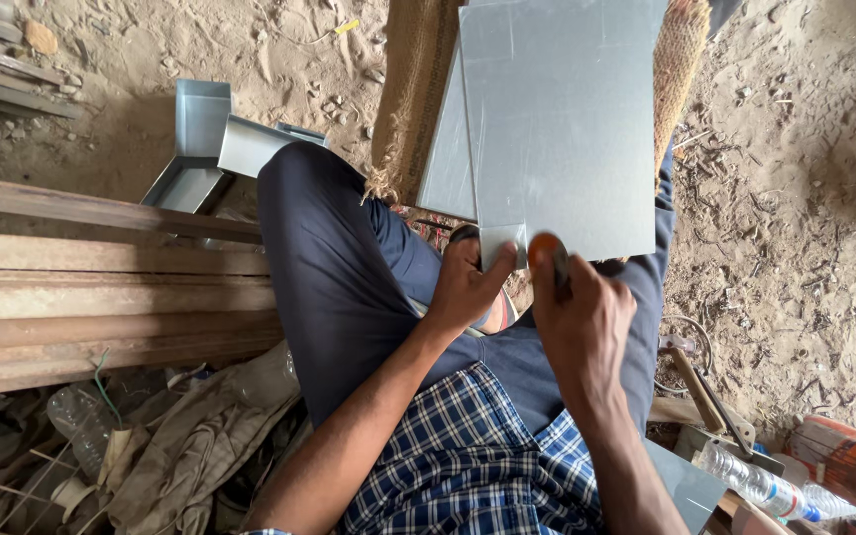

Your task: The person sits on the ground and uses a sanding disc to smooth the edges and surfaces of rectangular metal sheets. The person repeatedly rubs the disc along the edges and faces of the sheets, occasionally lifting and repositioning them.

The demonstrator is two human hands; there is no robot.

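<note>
A flat grey metal sheet (562, 129) lies in front of me over a second sheet and a strip of burlap (410, 89). My left hand (468, 287) pinches a small tab at the sheet's near edge with the thumb on top. My right hand (579, 317) is closed around a tool with an orange handle (545, 253), held right next to that same edge; the tool's working end is hidden behind my hand. My knee in dark trousers (329, 258) is raised at the left.
Bent grey metal channel pieces (205, 139) lie on the sandy ground at the upper left. Rusty steel beams (101, 297) run along the left. A hammer (695, 381), a plastic bottle (755, 485) and an orange can (844, 456) sit at the lower right.
</note>
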